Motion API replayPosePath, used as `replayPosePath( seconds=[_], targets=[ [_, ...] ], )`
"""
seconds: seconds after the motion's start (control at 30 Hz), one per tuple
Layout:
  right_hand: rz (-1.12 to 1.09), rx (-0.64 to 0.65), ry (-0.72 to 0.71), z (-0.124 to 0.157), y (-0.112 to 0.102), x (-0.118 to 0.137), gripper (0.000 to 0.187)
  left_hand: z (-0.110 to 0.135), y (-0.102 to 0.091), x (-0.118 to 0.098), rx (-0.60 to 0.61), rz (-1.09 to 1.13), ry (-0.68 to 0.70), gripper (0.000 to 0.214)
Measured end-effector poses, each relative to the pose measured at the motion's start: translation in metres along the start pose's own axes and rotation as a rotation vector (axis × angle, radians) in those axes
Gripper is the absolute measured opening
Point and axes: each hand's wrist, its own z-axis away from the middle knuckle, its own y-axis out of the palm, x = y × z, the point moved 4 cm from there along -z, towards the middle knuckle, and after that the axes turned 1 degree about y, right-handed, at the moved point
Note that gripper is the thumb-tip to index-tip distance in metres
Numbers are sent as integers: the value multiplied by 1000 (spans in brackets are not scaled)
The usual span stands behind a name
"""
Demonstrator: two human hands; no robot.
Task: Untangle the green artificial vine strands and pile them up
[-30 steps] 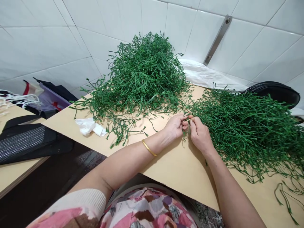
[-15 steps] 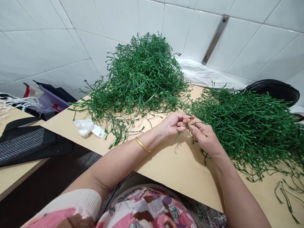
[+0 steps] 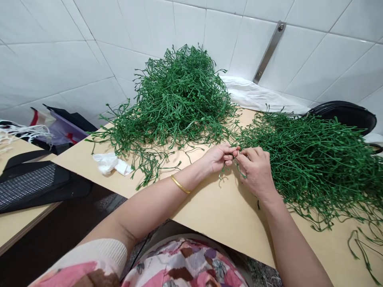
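My left hand [image 3: 221, 156] is closed, its thumb and fingers pinching a thin green cord [image 3: 223, 172] whose end dangles below the palm. Against those fingertips, my right hand [image 3: 256, 169] is closed too, gripping part of a green cord between thumb and fingers. The exact spot where the fingers meet the cord is partly hidden. Behind my hands rises a tall heap of green knotted cords [image 3: 182, 95]. To the right spreads a second heap of green cords [image 3: 323, 159], just beyond my right hand.
A crumpled white tissue [image 3: 111, 163] lies at the left of the wooden tabletop [image 3: 191, 203]. White cloth [image 3: 257, 93] and a black round-edged object [image 3: 344, 113] sit by the tiled wall. A black mesh item [image 3: 32, 185] rests on a separate board at left.
My right hand has turned, with its back now more toward me and its fingers more curled. The left hand stays nearly in place, still pinching the cord.
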Motion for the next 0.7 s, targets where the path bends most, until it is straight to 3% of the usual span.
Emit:
replayPosePath(
  seconds=[0.1,0.33,0.4,0.53,0.7],
  targets=[
    [-59,86,35,1,5,-2,22,2,1,0,-40,-84,52,11],
    [-793,247,357,6,24,-24,16,7,6,1,-60,-217,173,10],
    [-911,223,410,7,24,-29,18,7,6,1,-51,-240,161,10],
    [-905,134,525,7,21,-37,15,8,6,0,-49,-318,185,11],
    [-1069,109,564,6,22,-37,17,9,3,1,-117,-431,204,24]
  ],
)
